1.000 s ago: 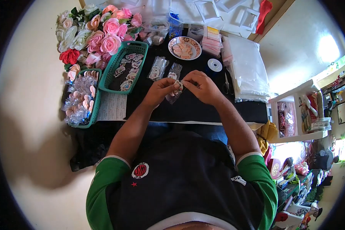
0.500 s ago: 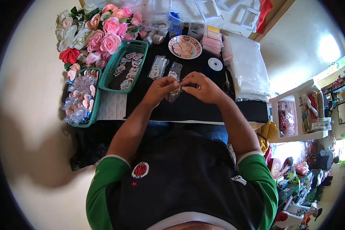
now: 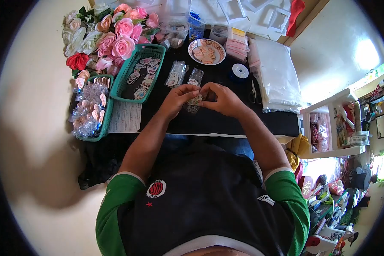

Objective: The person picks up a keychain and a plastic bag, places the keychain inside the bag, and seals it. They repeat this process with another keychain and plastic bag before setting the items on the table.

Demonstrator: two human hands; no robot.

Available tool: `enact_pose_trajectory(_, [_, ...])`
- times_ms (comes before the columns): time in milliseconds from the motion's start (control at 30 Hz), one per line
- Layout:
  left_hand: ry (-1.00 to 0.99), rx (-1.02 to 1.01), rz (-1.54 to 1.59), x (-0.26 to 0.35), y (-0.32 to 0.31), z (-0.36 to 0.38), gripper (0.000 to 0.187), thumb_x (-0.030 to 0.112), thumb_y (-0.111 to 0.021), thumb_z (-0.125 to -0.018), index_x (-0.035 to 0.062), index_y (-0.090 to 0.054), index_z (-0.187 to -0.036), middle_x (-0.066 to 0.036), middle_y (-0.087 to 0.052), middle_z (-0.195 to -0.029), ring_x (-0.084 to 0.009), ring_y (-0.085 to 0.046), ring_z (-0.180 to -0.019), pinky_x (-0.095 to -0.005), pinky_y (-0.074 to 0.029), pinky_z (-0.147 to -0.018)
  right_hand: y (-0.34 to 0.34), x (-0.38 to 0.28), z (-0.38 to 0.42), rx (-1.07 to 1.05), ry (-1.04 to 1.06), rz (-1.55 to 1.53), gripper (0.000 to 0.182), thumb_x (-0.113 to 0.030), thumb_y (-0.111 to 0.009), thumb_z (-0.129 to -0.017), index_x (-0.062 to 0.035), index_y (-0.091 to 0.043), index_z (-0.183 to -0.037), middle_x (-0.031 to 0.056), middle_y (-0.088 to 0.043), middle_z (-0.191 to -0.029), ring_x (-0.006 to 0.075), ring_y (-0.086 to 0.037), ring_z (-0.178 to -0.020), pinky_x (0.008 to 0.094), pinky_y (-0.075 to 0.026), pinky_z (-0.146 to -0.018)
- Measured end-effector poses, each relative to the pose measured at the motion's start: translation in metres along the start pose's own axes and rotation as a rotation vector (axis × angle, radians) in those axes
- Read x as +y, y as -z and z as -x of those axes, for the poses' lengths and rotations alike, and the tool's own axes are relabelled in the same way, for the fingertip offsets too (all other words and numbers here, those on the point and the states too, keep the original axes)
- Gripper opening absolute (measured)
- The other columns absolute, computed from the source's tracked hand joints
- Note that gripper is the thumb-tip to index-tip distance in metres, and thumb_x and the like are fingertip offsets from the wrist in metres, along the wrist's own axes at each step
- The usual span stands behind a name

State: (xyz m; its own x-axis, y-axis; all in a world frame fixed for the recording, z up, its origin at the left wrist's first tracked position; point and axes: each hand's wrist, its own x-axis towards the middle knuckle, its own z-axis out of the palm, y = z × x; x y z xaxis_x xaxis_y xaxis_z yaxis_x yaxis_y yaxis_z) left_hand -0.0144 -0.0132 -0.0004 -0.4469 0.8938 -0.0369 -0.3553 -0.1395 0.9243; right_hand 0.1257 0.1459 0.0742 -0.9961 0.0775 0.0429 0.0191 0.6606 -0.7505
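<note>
Over the black tabletop, my left hand [image 3: 175, 101] pinches a small decorated tag [image 3: 195, 100] with thumb and fingertips. My right hand [image 3: 223, 99] meets it from the other side, its thumb and fingers curled in a pinch at the same piece; the exact contact is partly hidden. Clear plastic shows beneath the fingers. Just beyond lies a clear packet [image 3: 195, 76] with a decorated piece inside, and left of it rests another clear packet [image 3: 176, 74]. A green basket [image 3: 161, 54] at the left holds several similar decorated tags [image 3: 146, 79].
A patterned bowl [image 3: 221, 44] holds peach-coloured pieces. To the right are a white spool [image 3: 240, 71], scissors [image 3: 254, 91] and stacked clear plastic sheets [image 3: 277, 74]. At far left sit a basket of wrapped pieces [image 3: 89, 109] and artificial flowers [image 3: 115, 38]. A printed paper [image 3: 126, 117] lies near the front edge.
The fingers of both hands have shifted slightly around the small piece. My right hand's thumb and index finger have spread into a rounder curl. The surrounding objects stay put.
</note>
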Motion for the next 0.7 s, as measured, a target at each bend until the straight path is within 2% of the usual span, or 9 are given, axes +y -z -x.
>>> enact_pose_trajectory(67, [0.009, -0.018, 0.049, 0.001, 0.0, 0.0, 0.031, 0.011, -0.065, -0.09, 0.0028, -0.06, -0.119, -0.009, -0.064, -0.108, -0.0173, -0.062, -0.101, -0.0318, -0.05, -0.087, -0.004, 0.007, 0.0, 0.096, 0.052, 0.022, 0.039, -0.023, -0.08, -0.079, -0.0062, -0.058, -0.107, 0.0064, -0.063, -0.092, 0.0132, -0.061, -0.079, 0.0294, -0.05, -0.071])
enact_pose_trajectory(200, [-0.02, -0.088, 0.113, 0.0, 0.002, 0.0, 0.04, 0.002, -0.062, -0.089, 0.0006, -0.054, -0.127, -0.011, -0.062, -0.115, -0.0193, -0.062, -0.106, -0.0337, -0.05, -0.093, -0.001, 0.005, 0.001, 0.084, 0.016, -0.04, 0.038, -0.022, -0.08, -0.079, -0.0054, -0.058, -0.105, 0.006, -0.062, -0.09, 0.0117, -0.06, -0.078, 0.0271, -0.05, -0.07])
enact_pose_trajectory(300, [0.051, -0.045, 0.123, 0.003, -0.002, 0.0, 0.041, 0.001, -0.063, -0.088, 0.0002, -0.053, -0.128, -0.011, -0.062, -0.112, -0.0183, -0.062, -0.104, -0.0327, -0.05, -0.092, 0.002, 0.004, 0.003, 0.083, 0.055, -0.018, 0.035, -0.022, -0.081, -0.079, -0.0056, -0.06, -0.102, 0.0053, -0.062, -0.09, 0.0118, -0.06, -0.077, 0.0268, -0.05, -0.069])
enact_pose_trajectory(367, [0.032, -0.071, 0.11, 0.0, 0.001, 0.0, 0.041, 0.002, -0.064, -0.088, 0.0008, -0.054, -0.128, -0.01, -0.062, -0.111, -0.0177, -0.062, -0.103, -0.0322, -0.05, -0.091, 0.007, 0.0, 0.003, -0.015, 0.007, -0.015, 0.034, -0.024, -0.079, -0.08, -0.0063, -0.062, -0.104, 0.0099, -0.064, -0.099, 0.0229, -0.064, -0.091, 0.0355, -0.052, -0.08])
enact_pose_trajectory(467, [0.032, -0.087, 0.091, 0.002, -0.001, 0.001, 0.041, 0.004, -0.065, -0.089, 0.002, -0.054, -0.128, -0.009, -0.062, -0.11, -0.0166, -0.062, -0.1, -0.0312, -0.049, -0.09, 0.007, -0.001, 0.003, 0.013, 0.096, 0.068, 0.032, -0.024, -0.079, -0.08, -0.0067, -0.064, -0.103, 0.0095, -0.064, -0.099, 0.0225, -0.064, -0.091, 0.0349, -0.053, -0.081])
enact_pose_trajectory(633, [0.025, -0.069, 0.038, 0.001, 0.0, -0.002, 0.042, 0.01, -0.068, -0.088, 0.0039, -0.055, -0.127, -0.008, -0.063, -0.108, -0.0165, -0.062, -0.098, -0.0314, -0.05, -0.087, 0.005, -0.002, 0.003, 0.059, 0.065, 0.021, 0.031, -0.023, -0.079, -0.08, -0.006, -0.064, -0.1, 0.0092, -0.064, -0.097, 0.0219, -0.065, -0.088, 0.0334, -0.054, -0.079])
enact_pose_trajectory(700, [0.089, -0.039, 0.053, 0.005, -0.003, -0.001, 0.041, 0.013, -0.07, -0.087, 0.004, -0.055, -0.125, -0.007, -0.063, -0.108, -0.0171, -0.062, -0.098, -0.0329, -0.051, -0.085, 0.006, 0.0, 0.004, 0.088, 0.067, 0.014, 0.03, -0.023, -0.079, -0.08, -0.0058, -0.064, -0.1, 0.0092, -0.064, -0.096, 0.0216, -0.065, -0.087, 0.0332, -0.054, -0.079])
